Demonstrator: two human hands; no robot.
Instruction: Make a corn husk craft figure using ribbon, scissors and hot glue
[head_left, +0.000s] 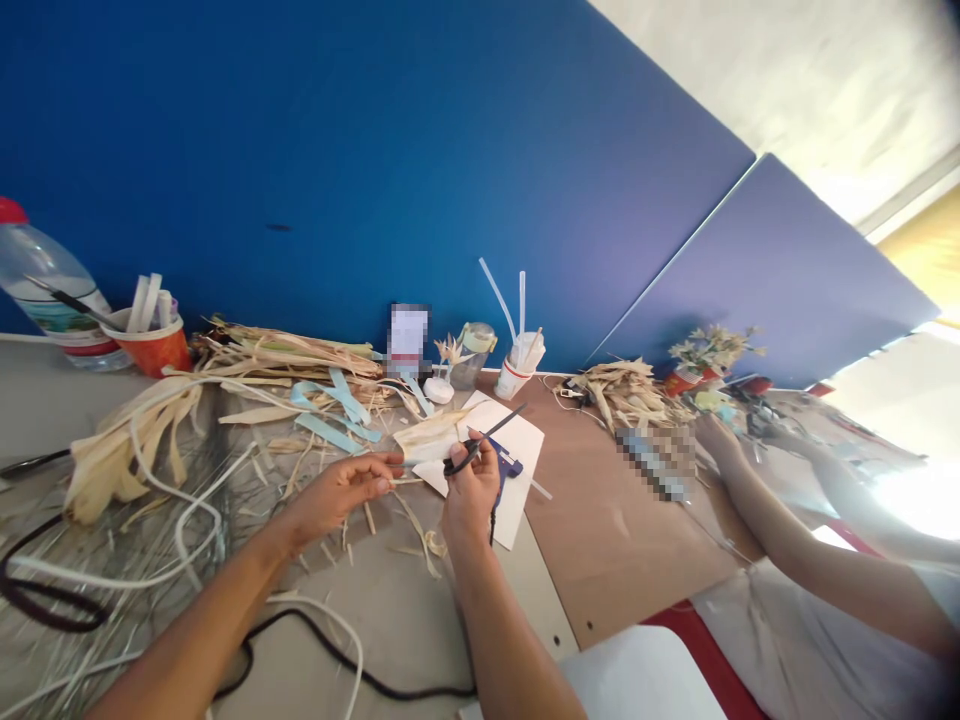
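Note:
My left hand (pixel 349 490) is closed in a pinch at the near edge of a pale, dried corn husk piece (pixel 431 438). A thin pale strip also shows by its fingertips. Wrapped around black scissors (pixel 486 436), my right hand (pixel 472 490) is close beside it, the blades pointing up and to the right. Beneath and behind that hand lie a white sheet (pixel 521 510) and a blue tool (pixel 511 466) that looks like a glue gun, partly hidden by the hand.
Husk bundles (pixel 292 355), light blue ribbon (pixel 337 405), and white and black cables (pixel 337 655) clutter the left side. A bottle (pixel 56 290), an orange cup (pixel 154 345) and a white cup (pixel 516 372) stand along the blue partition (pixel 360 150). Another person's arm (pixel 780 520) reaches in from the right.

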